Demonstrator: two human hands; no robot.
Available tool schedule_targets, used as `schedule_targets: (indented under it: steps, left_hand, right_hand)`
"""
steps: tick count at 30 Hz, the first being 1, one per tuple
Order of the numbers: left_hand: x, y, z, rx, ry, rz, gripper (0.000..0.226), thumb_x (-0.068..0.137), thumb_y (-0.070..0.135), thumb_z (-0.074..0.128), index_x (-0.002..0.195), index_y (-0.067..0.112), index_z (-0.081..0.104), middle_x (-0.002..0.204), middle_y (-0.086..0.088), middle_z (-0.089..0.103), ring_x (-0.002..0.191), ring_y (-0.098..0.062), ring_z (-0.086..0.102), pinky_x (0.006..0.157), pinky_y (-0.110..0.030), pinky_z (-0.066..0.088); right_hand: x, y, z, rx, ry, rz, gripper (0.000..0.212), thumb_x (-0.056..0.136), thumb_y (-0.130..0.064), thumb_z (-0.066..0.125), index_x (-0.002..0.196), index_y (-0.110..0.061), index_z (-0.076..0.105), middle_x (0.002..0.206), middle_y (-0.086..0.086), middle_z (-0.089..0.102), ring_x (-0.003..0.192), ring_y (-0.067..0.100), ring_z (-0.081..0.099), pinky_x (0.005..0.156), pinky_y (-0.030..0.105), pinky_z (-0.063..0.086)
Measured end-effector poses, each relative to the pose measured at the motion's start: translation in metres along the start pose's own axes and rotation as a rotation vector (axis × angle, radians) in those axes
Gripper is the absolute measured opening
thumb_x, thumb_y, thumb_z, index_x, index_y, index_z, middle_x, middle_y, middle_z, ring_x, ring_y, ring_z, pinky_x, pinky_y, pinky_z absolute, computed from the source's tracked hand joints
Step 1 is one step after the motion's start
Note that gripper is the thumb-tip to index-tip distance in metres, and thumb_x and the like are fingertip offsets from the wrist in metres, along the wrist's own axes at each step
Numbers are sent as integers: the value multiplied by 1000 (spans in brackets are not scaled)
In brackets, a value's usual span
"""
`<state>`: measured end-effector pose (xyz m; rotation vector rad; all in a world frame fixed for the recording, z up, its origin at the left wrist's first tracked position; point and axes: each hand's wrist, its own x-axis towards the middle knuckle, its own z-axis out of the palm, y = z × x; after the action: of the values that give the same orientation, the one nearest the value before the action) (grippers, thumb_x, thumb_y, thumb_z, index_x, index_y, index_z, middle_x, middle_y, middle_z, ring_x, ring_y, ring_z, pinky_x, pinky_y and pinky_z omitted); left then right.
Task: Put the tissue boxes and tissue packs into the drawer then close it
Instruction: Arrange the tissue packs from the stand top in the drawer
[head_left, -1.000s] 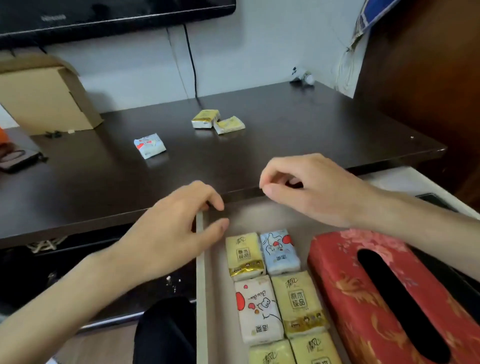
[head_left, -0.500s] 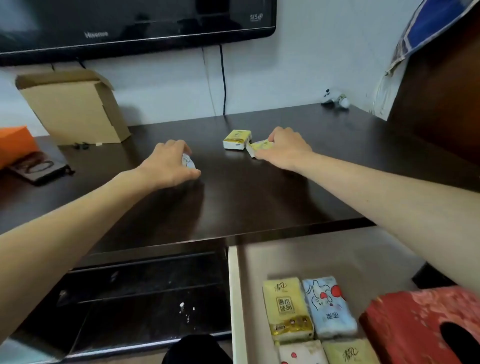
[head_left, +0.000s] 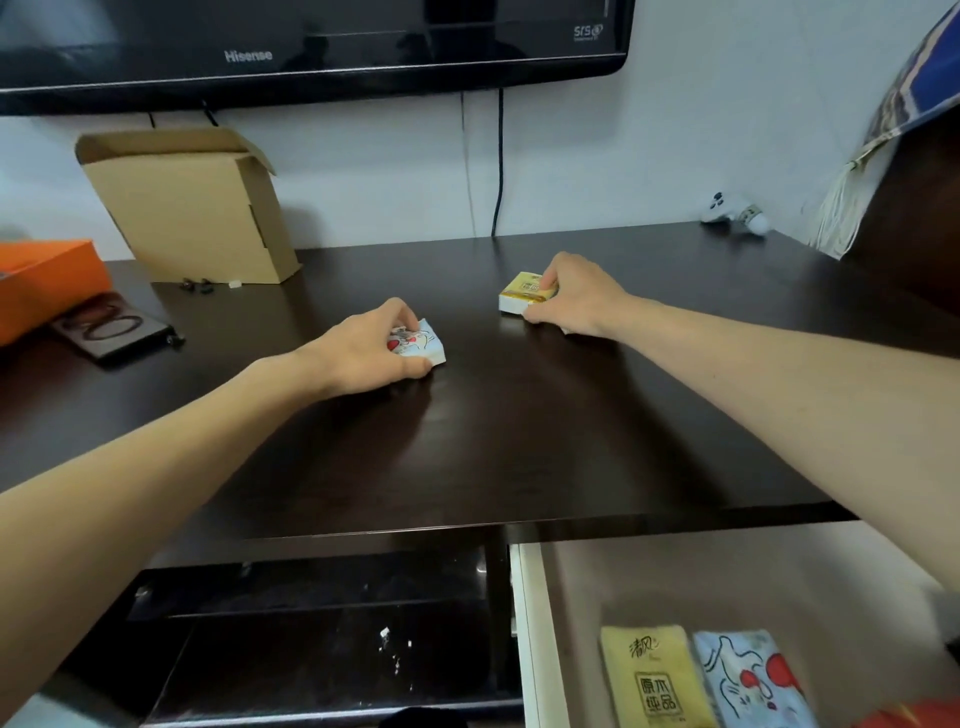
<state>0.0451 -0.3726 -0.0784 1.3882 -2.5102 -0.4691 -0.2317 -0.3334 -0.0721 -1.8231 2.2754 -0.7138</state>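
Note:
On the dark tabletop (head_left: 519, 426) my left hand (head_left: 369, 351) grips a white and blue tissue pack (head_left: 423, 344) with a red print. To its right my right hand (head_left: 571, 296) closes on yellow tissue packs (head_left: 522, 295); one shows clearly and a second is mostly hidden under my palm. Below the table edge the pale drawer (head_left: 530, 623) stands open at the bottom right. Inside it lie a yellow pack (head_left: 652, 675) and a blue and white pack (head_left: 748, 680). A sliver of the red tissue box (head_left: 914, 717) shows at the bottom edge.
An open cardboard box (head_left: 192, 208) stands at the back left, with an orange box (head_left: 47, 283) and a dark case (head_left: 111, 332) beside it. A TV (head_left: 311, 47) hangs on the wall with a cable (head_left: 500, 166) dropping behind the table. A small white gadget (head_left: 732, 213) lies back right.
Both hands left the drawer edge and reached across the table. The left one closed on the blue and white pack; the right one gathered the yellow packs. My view rose.

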Motion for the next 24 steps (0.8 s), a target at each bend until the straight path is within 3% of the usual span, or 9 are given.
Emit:
schedule_targets:
  steps: [3,6,9,13,18,20,24]
  left_hand:
    - [-4,3,0,-3,18,27,46,82,49,71,117,33,47,114,3,53,96,-19,56,78,-33,42]
    - [-13,13,-1,-9,57,59,48,80,51,73,116,31,50,116,5,55,98,-17,56,80,-34,46]
    - [-27,29,-4,-34,84,116,52,77,53,75,117,29,51,115,6,57,100,-16,57,79,-33,48]
    - [-58,64,-7,-81,91,209,54,75,54,76,116,30,51,114,7,59,100,-14,59,71,-22,48]
    - [-120,116,-4,-168,25,300,52,70,60,75,108,32,53,108,12,63,93,-6,62,70,-25,53]
    - [-151,135,1,-184,31,333,48,68,61,75,103,36,54,103,17,61,92,0,59,70,-27,53]
    - [-211,168,21,-171,1,390,50,57,69,71,97,43,54,98,21,53,96,9,50,65,-13,48]
  right_hand:
    - [-2,3,-4,-22,19,-16,39,73,-36,83,99,-17,61,118,8,63,96,24,61,82,42,55]
    - [-10,2,-8,43,58,-65,49,70,-43,84,104,-21,56,119,4,58,104,23,57,79,40,53]
    - [-35,1,-22,157,66,-118,60,68,-53,83,111,-25,52,114,-4,56,96,14,59,70,34,52]
    - [-99,6,-49,241,-15,-187,70,69,-61,82,123,-28,52,111,-12,58,95,5,60,78,30,52]
    - [-198,28,-85,337,-147,-190,57,79,-39,85,127,-30,56,116,-10,58,104,8,62,100,34,52]
    - [-244,36,-97,369,-220,-182,53,75,-37,83,121,-32,57,115,-10,60,106,4,63,99,30,52]
    - [-334,55,-111,357,-302,-216,44,74,-42,82,110,-37,56,111,-15,68,111,7,66,96,28,54]
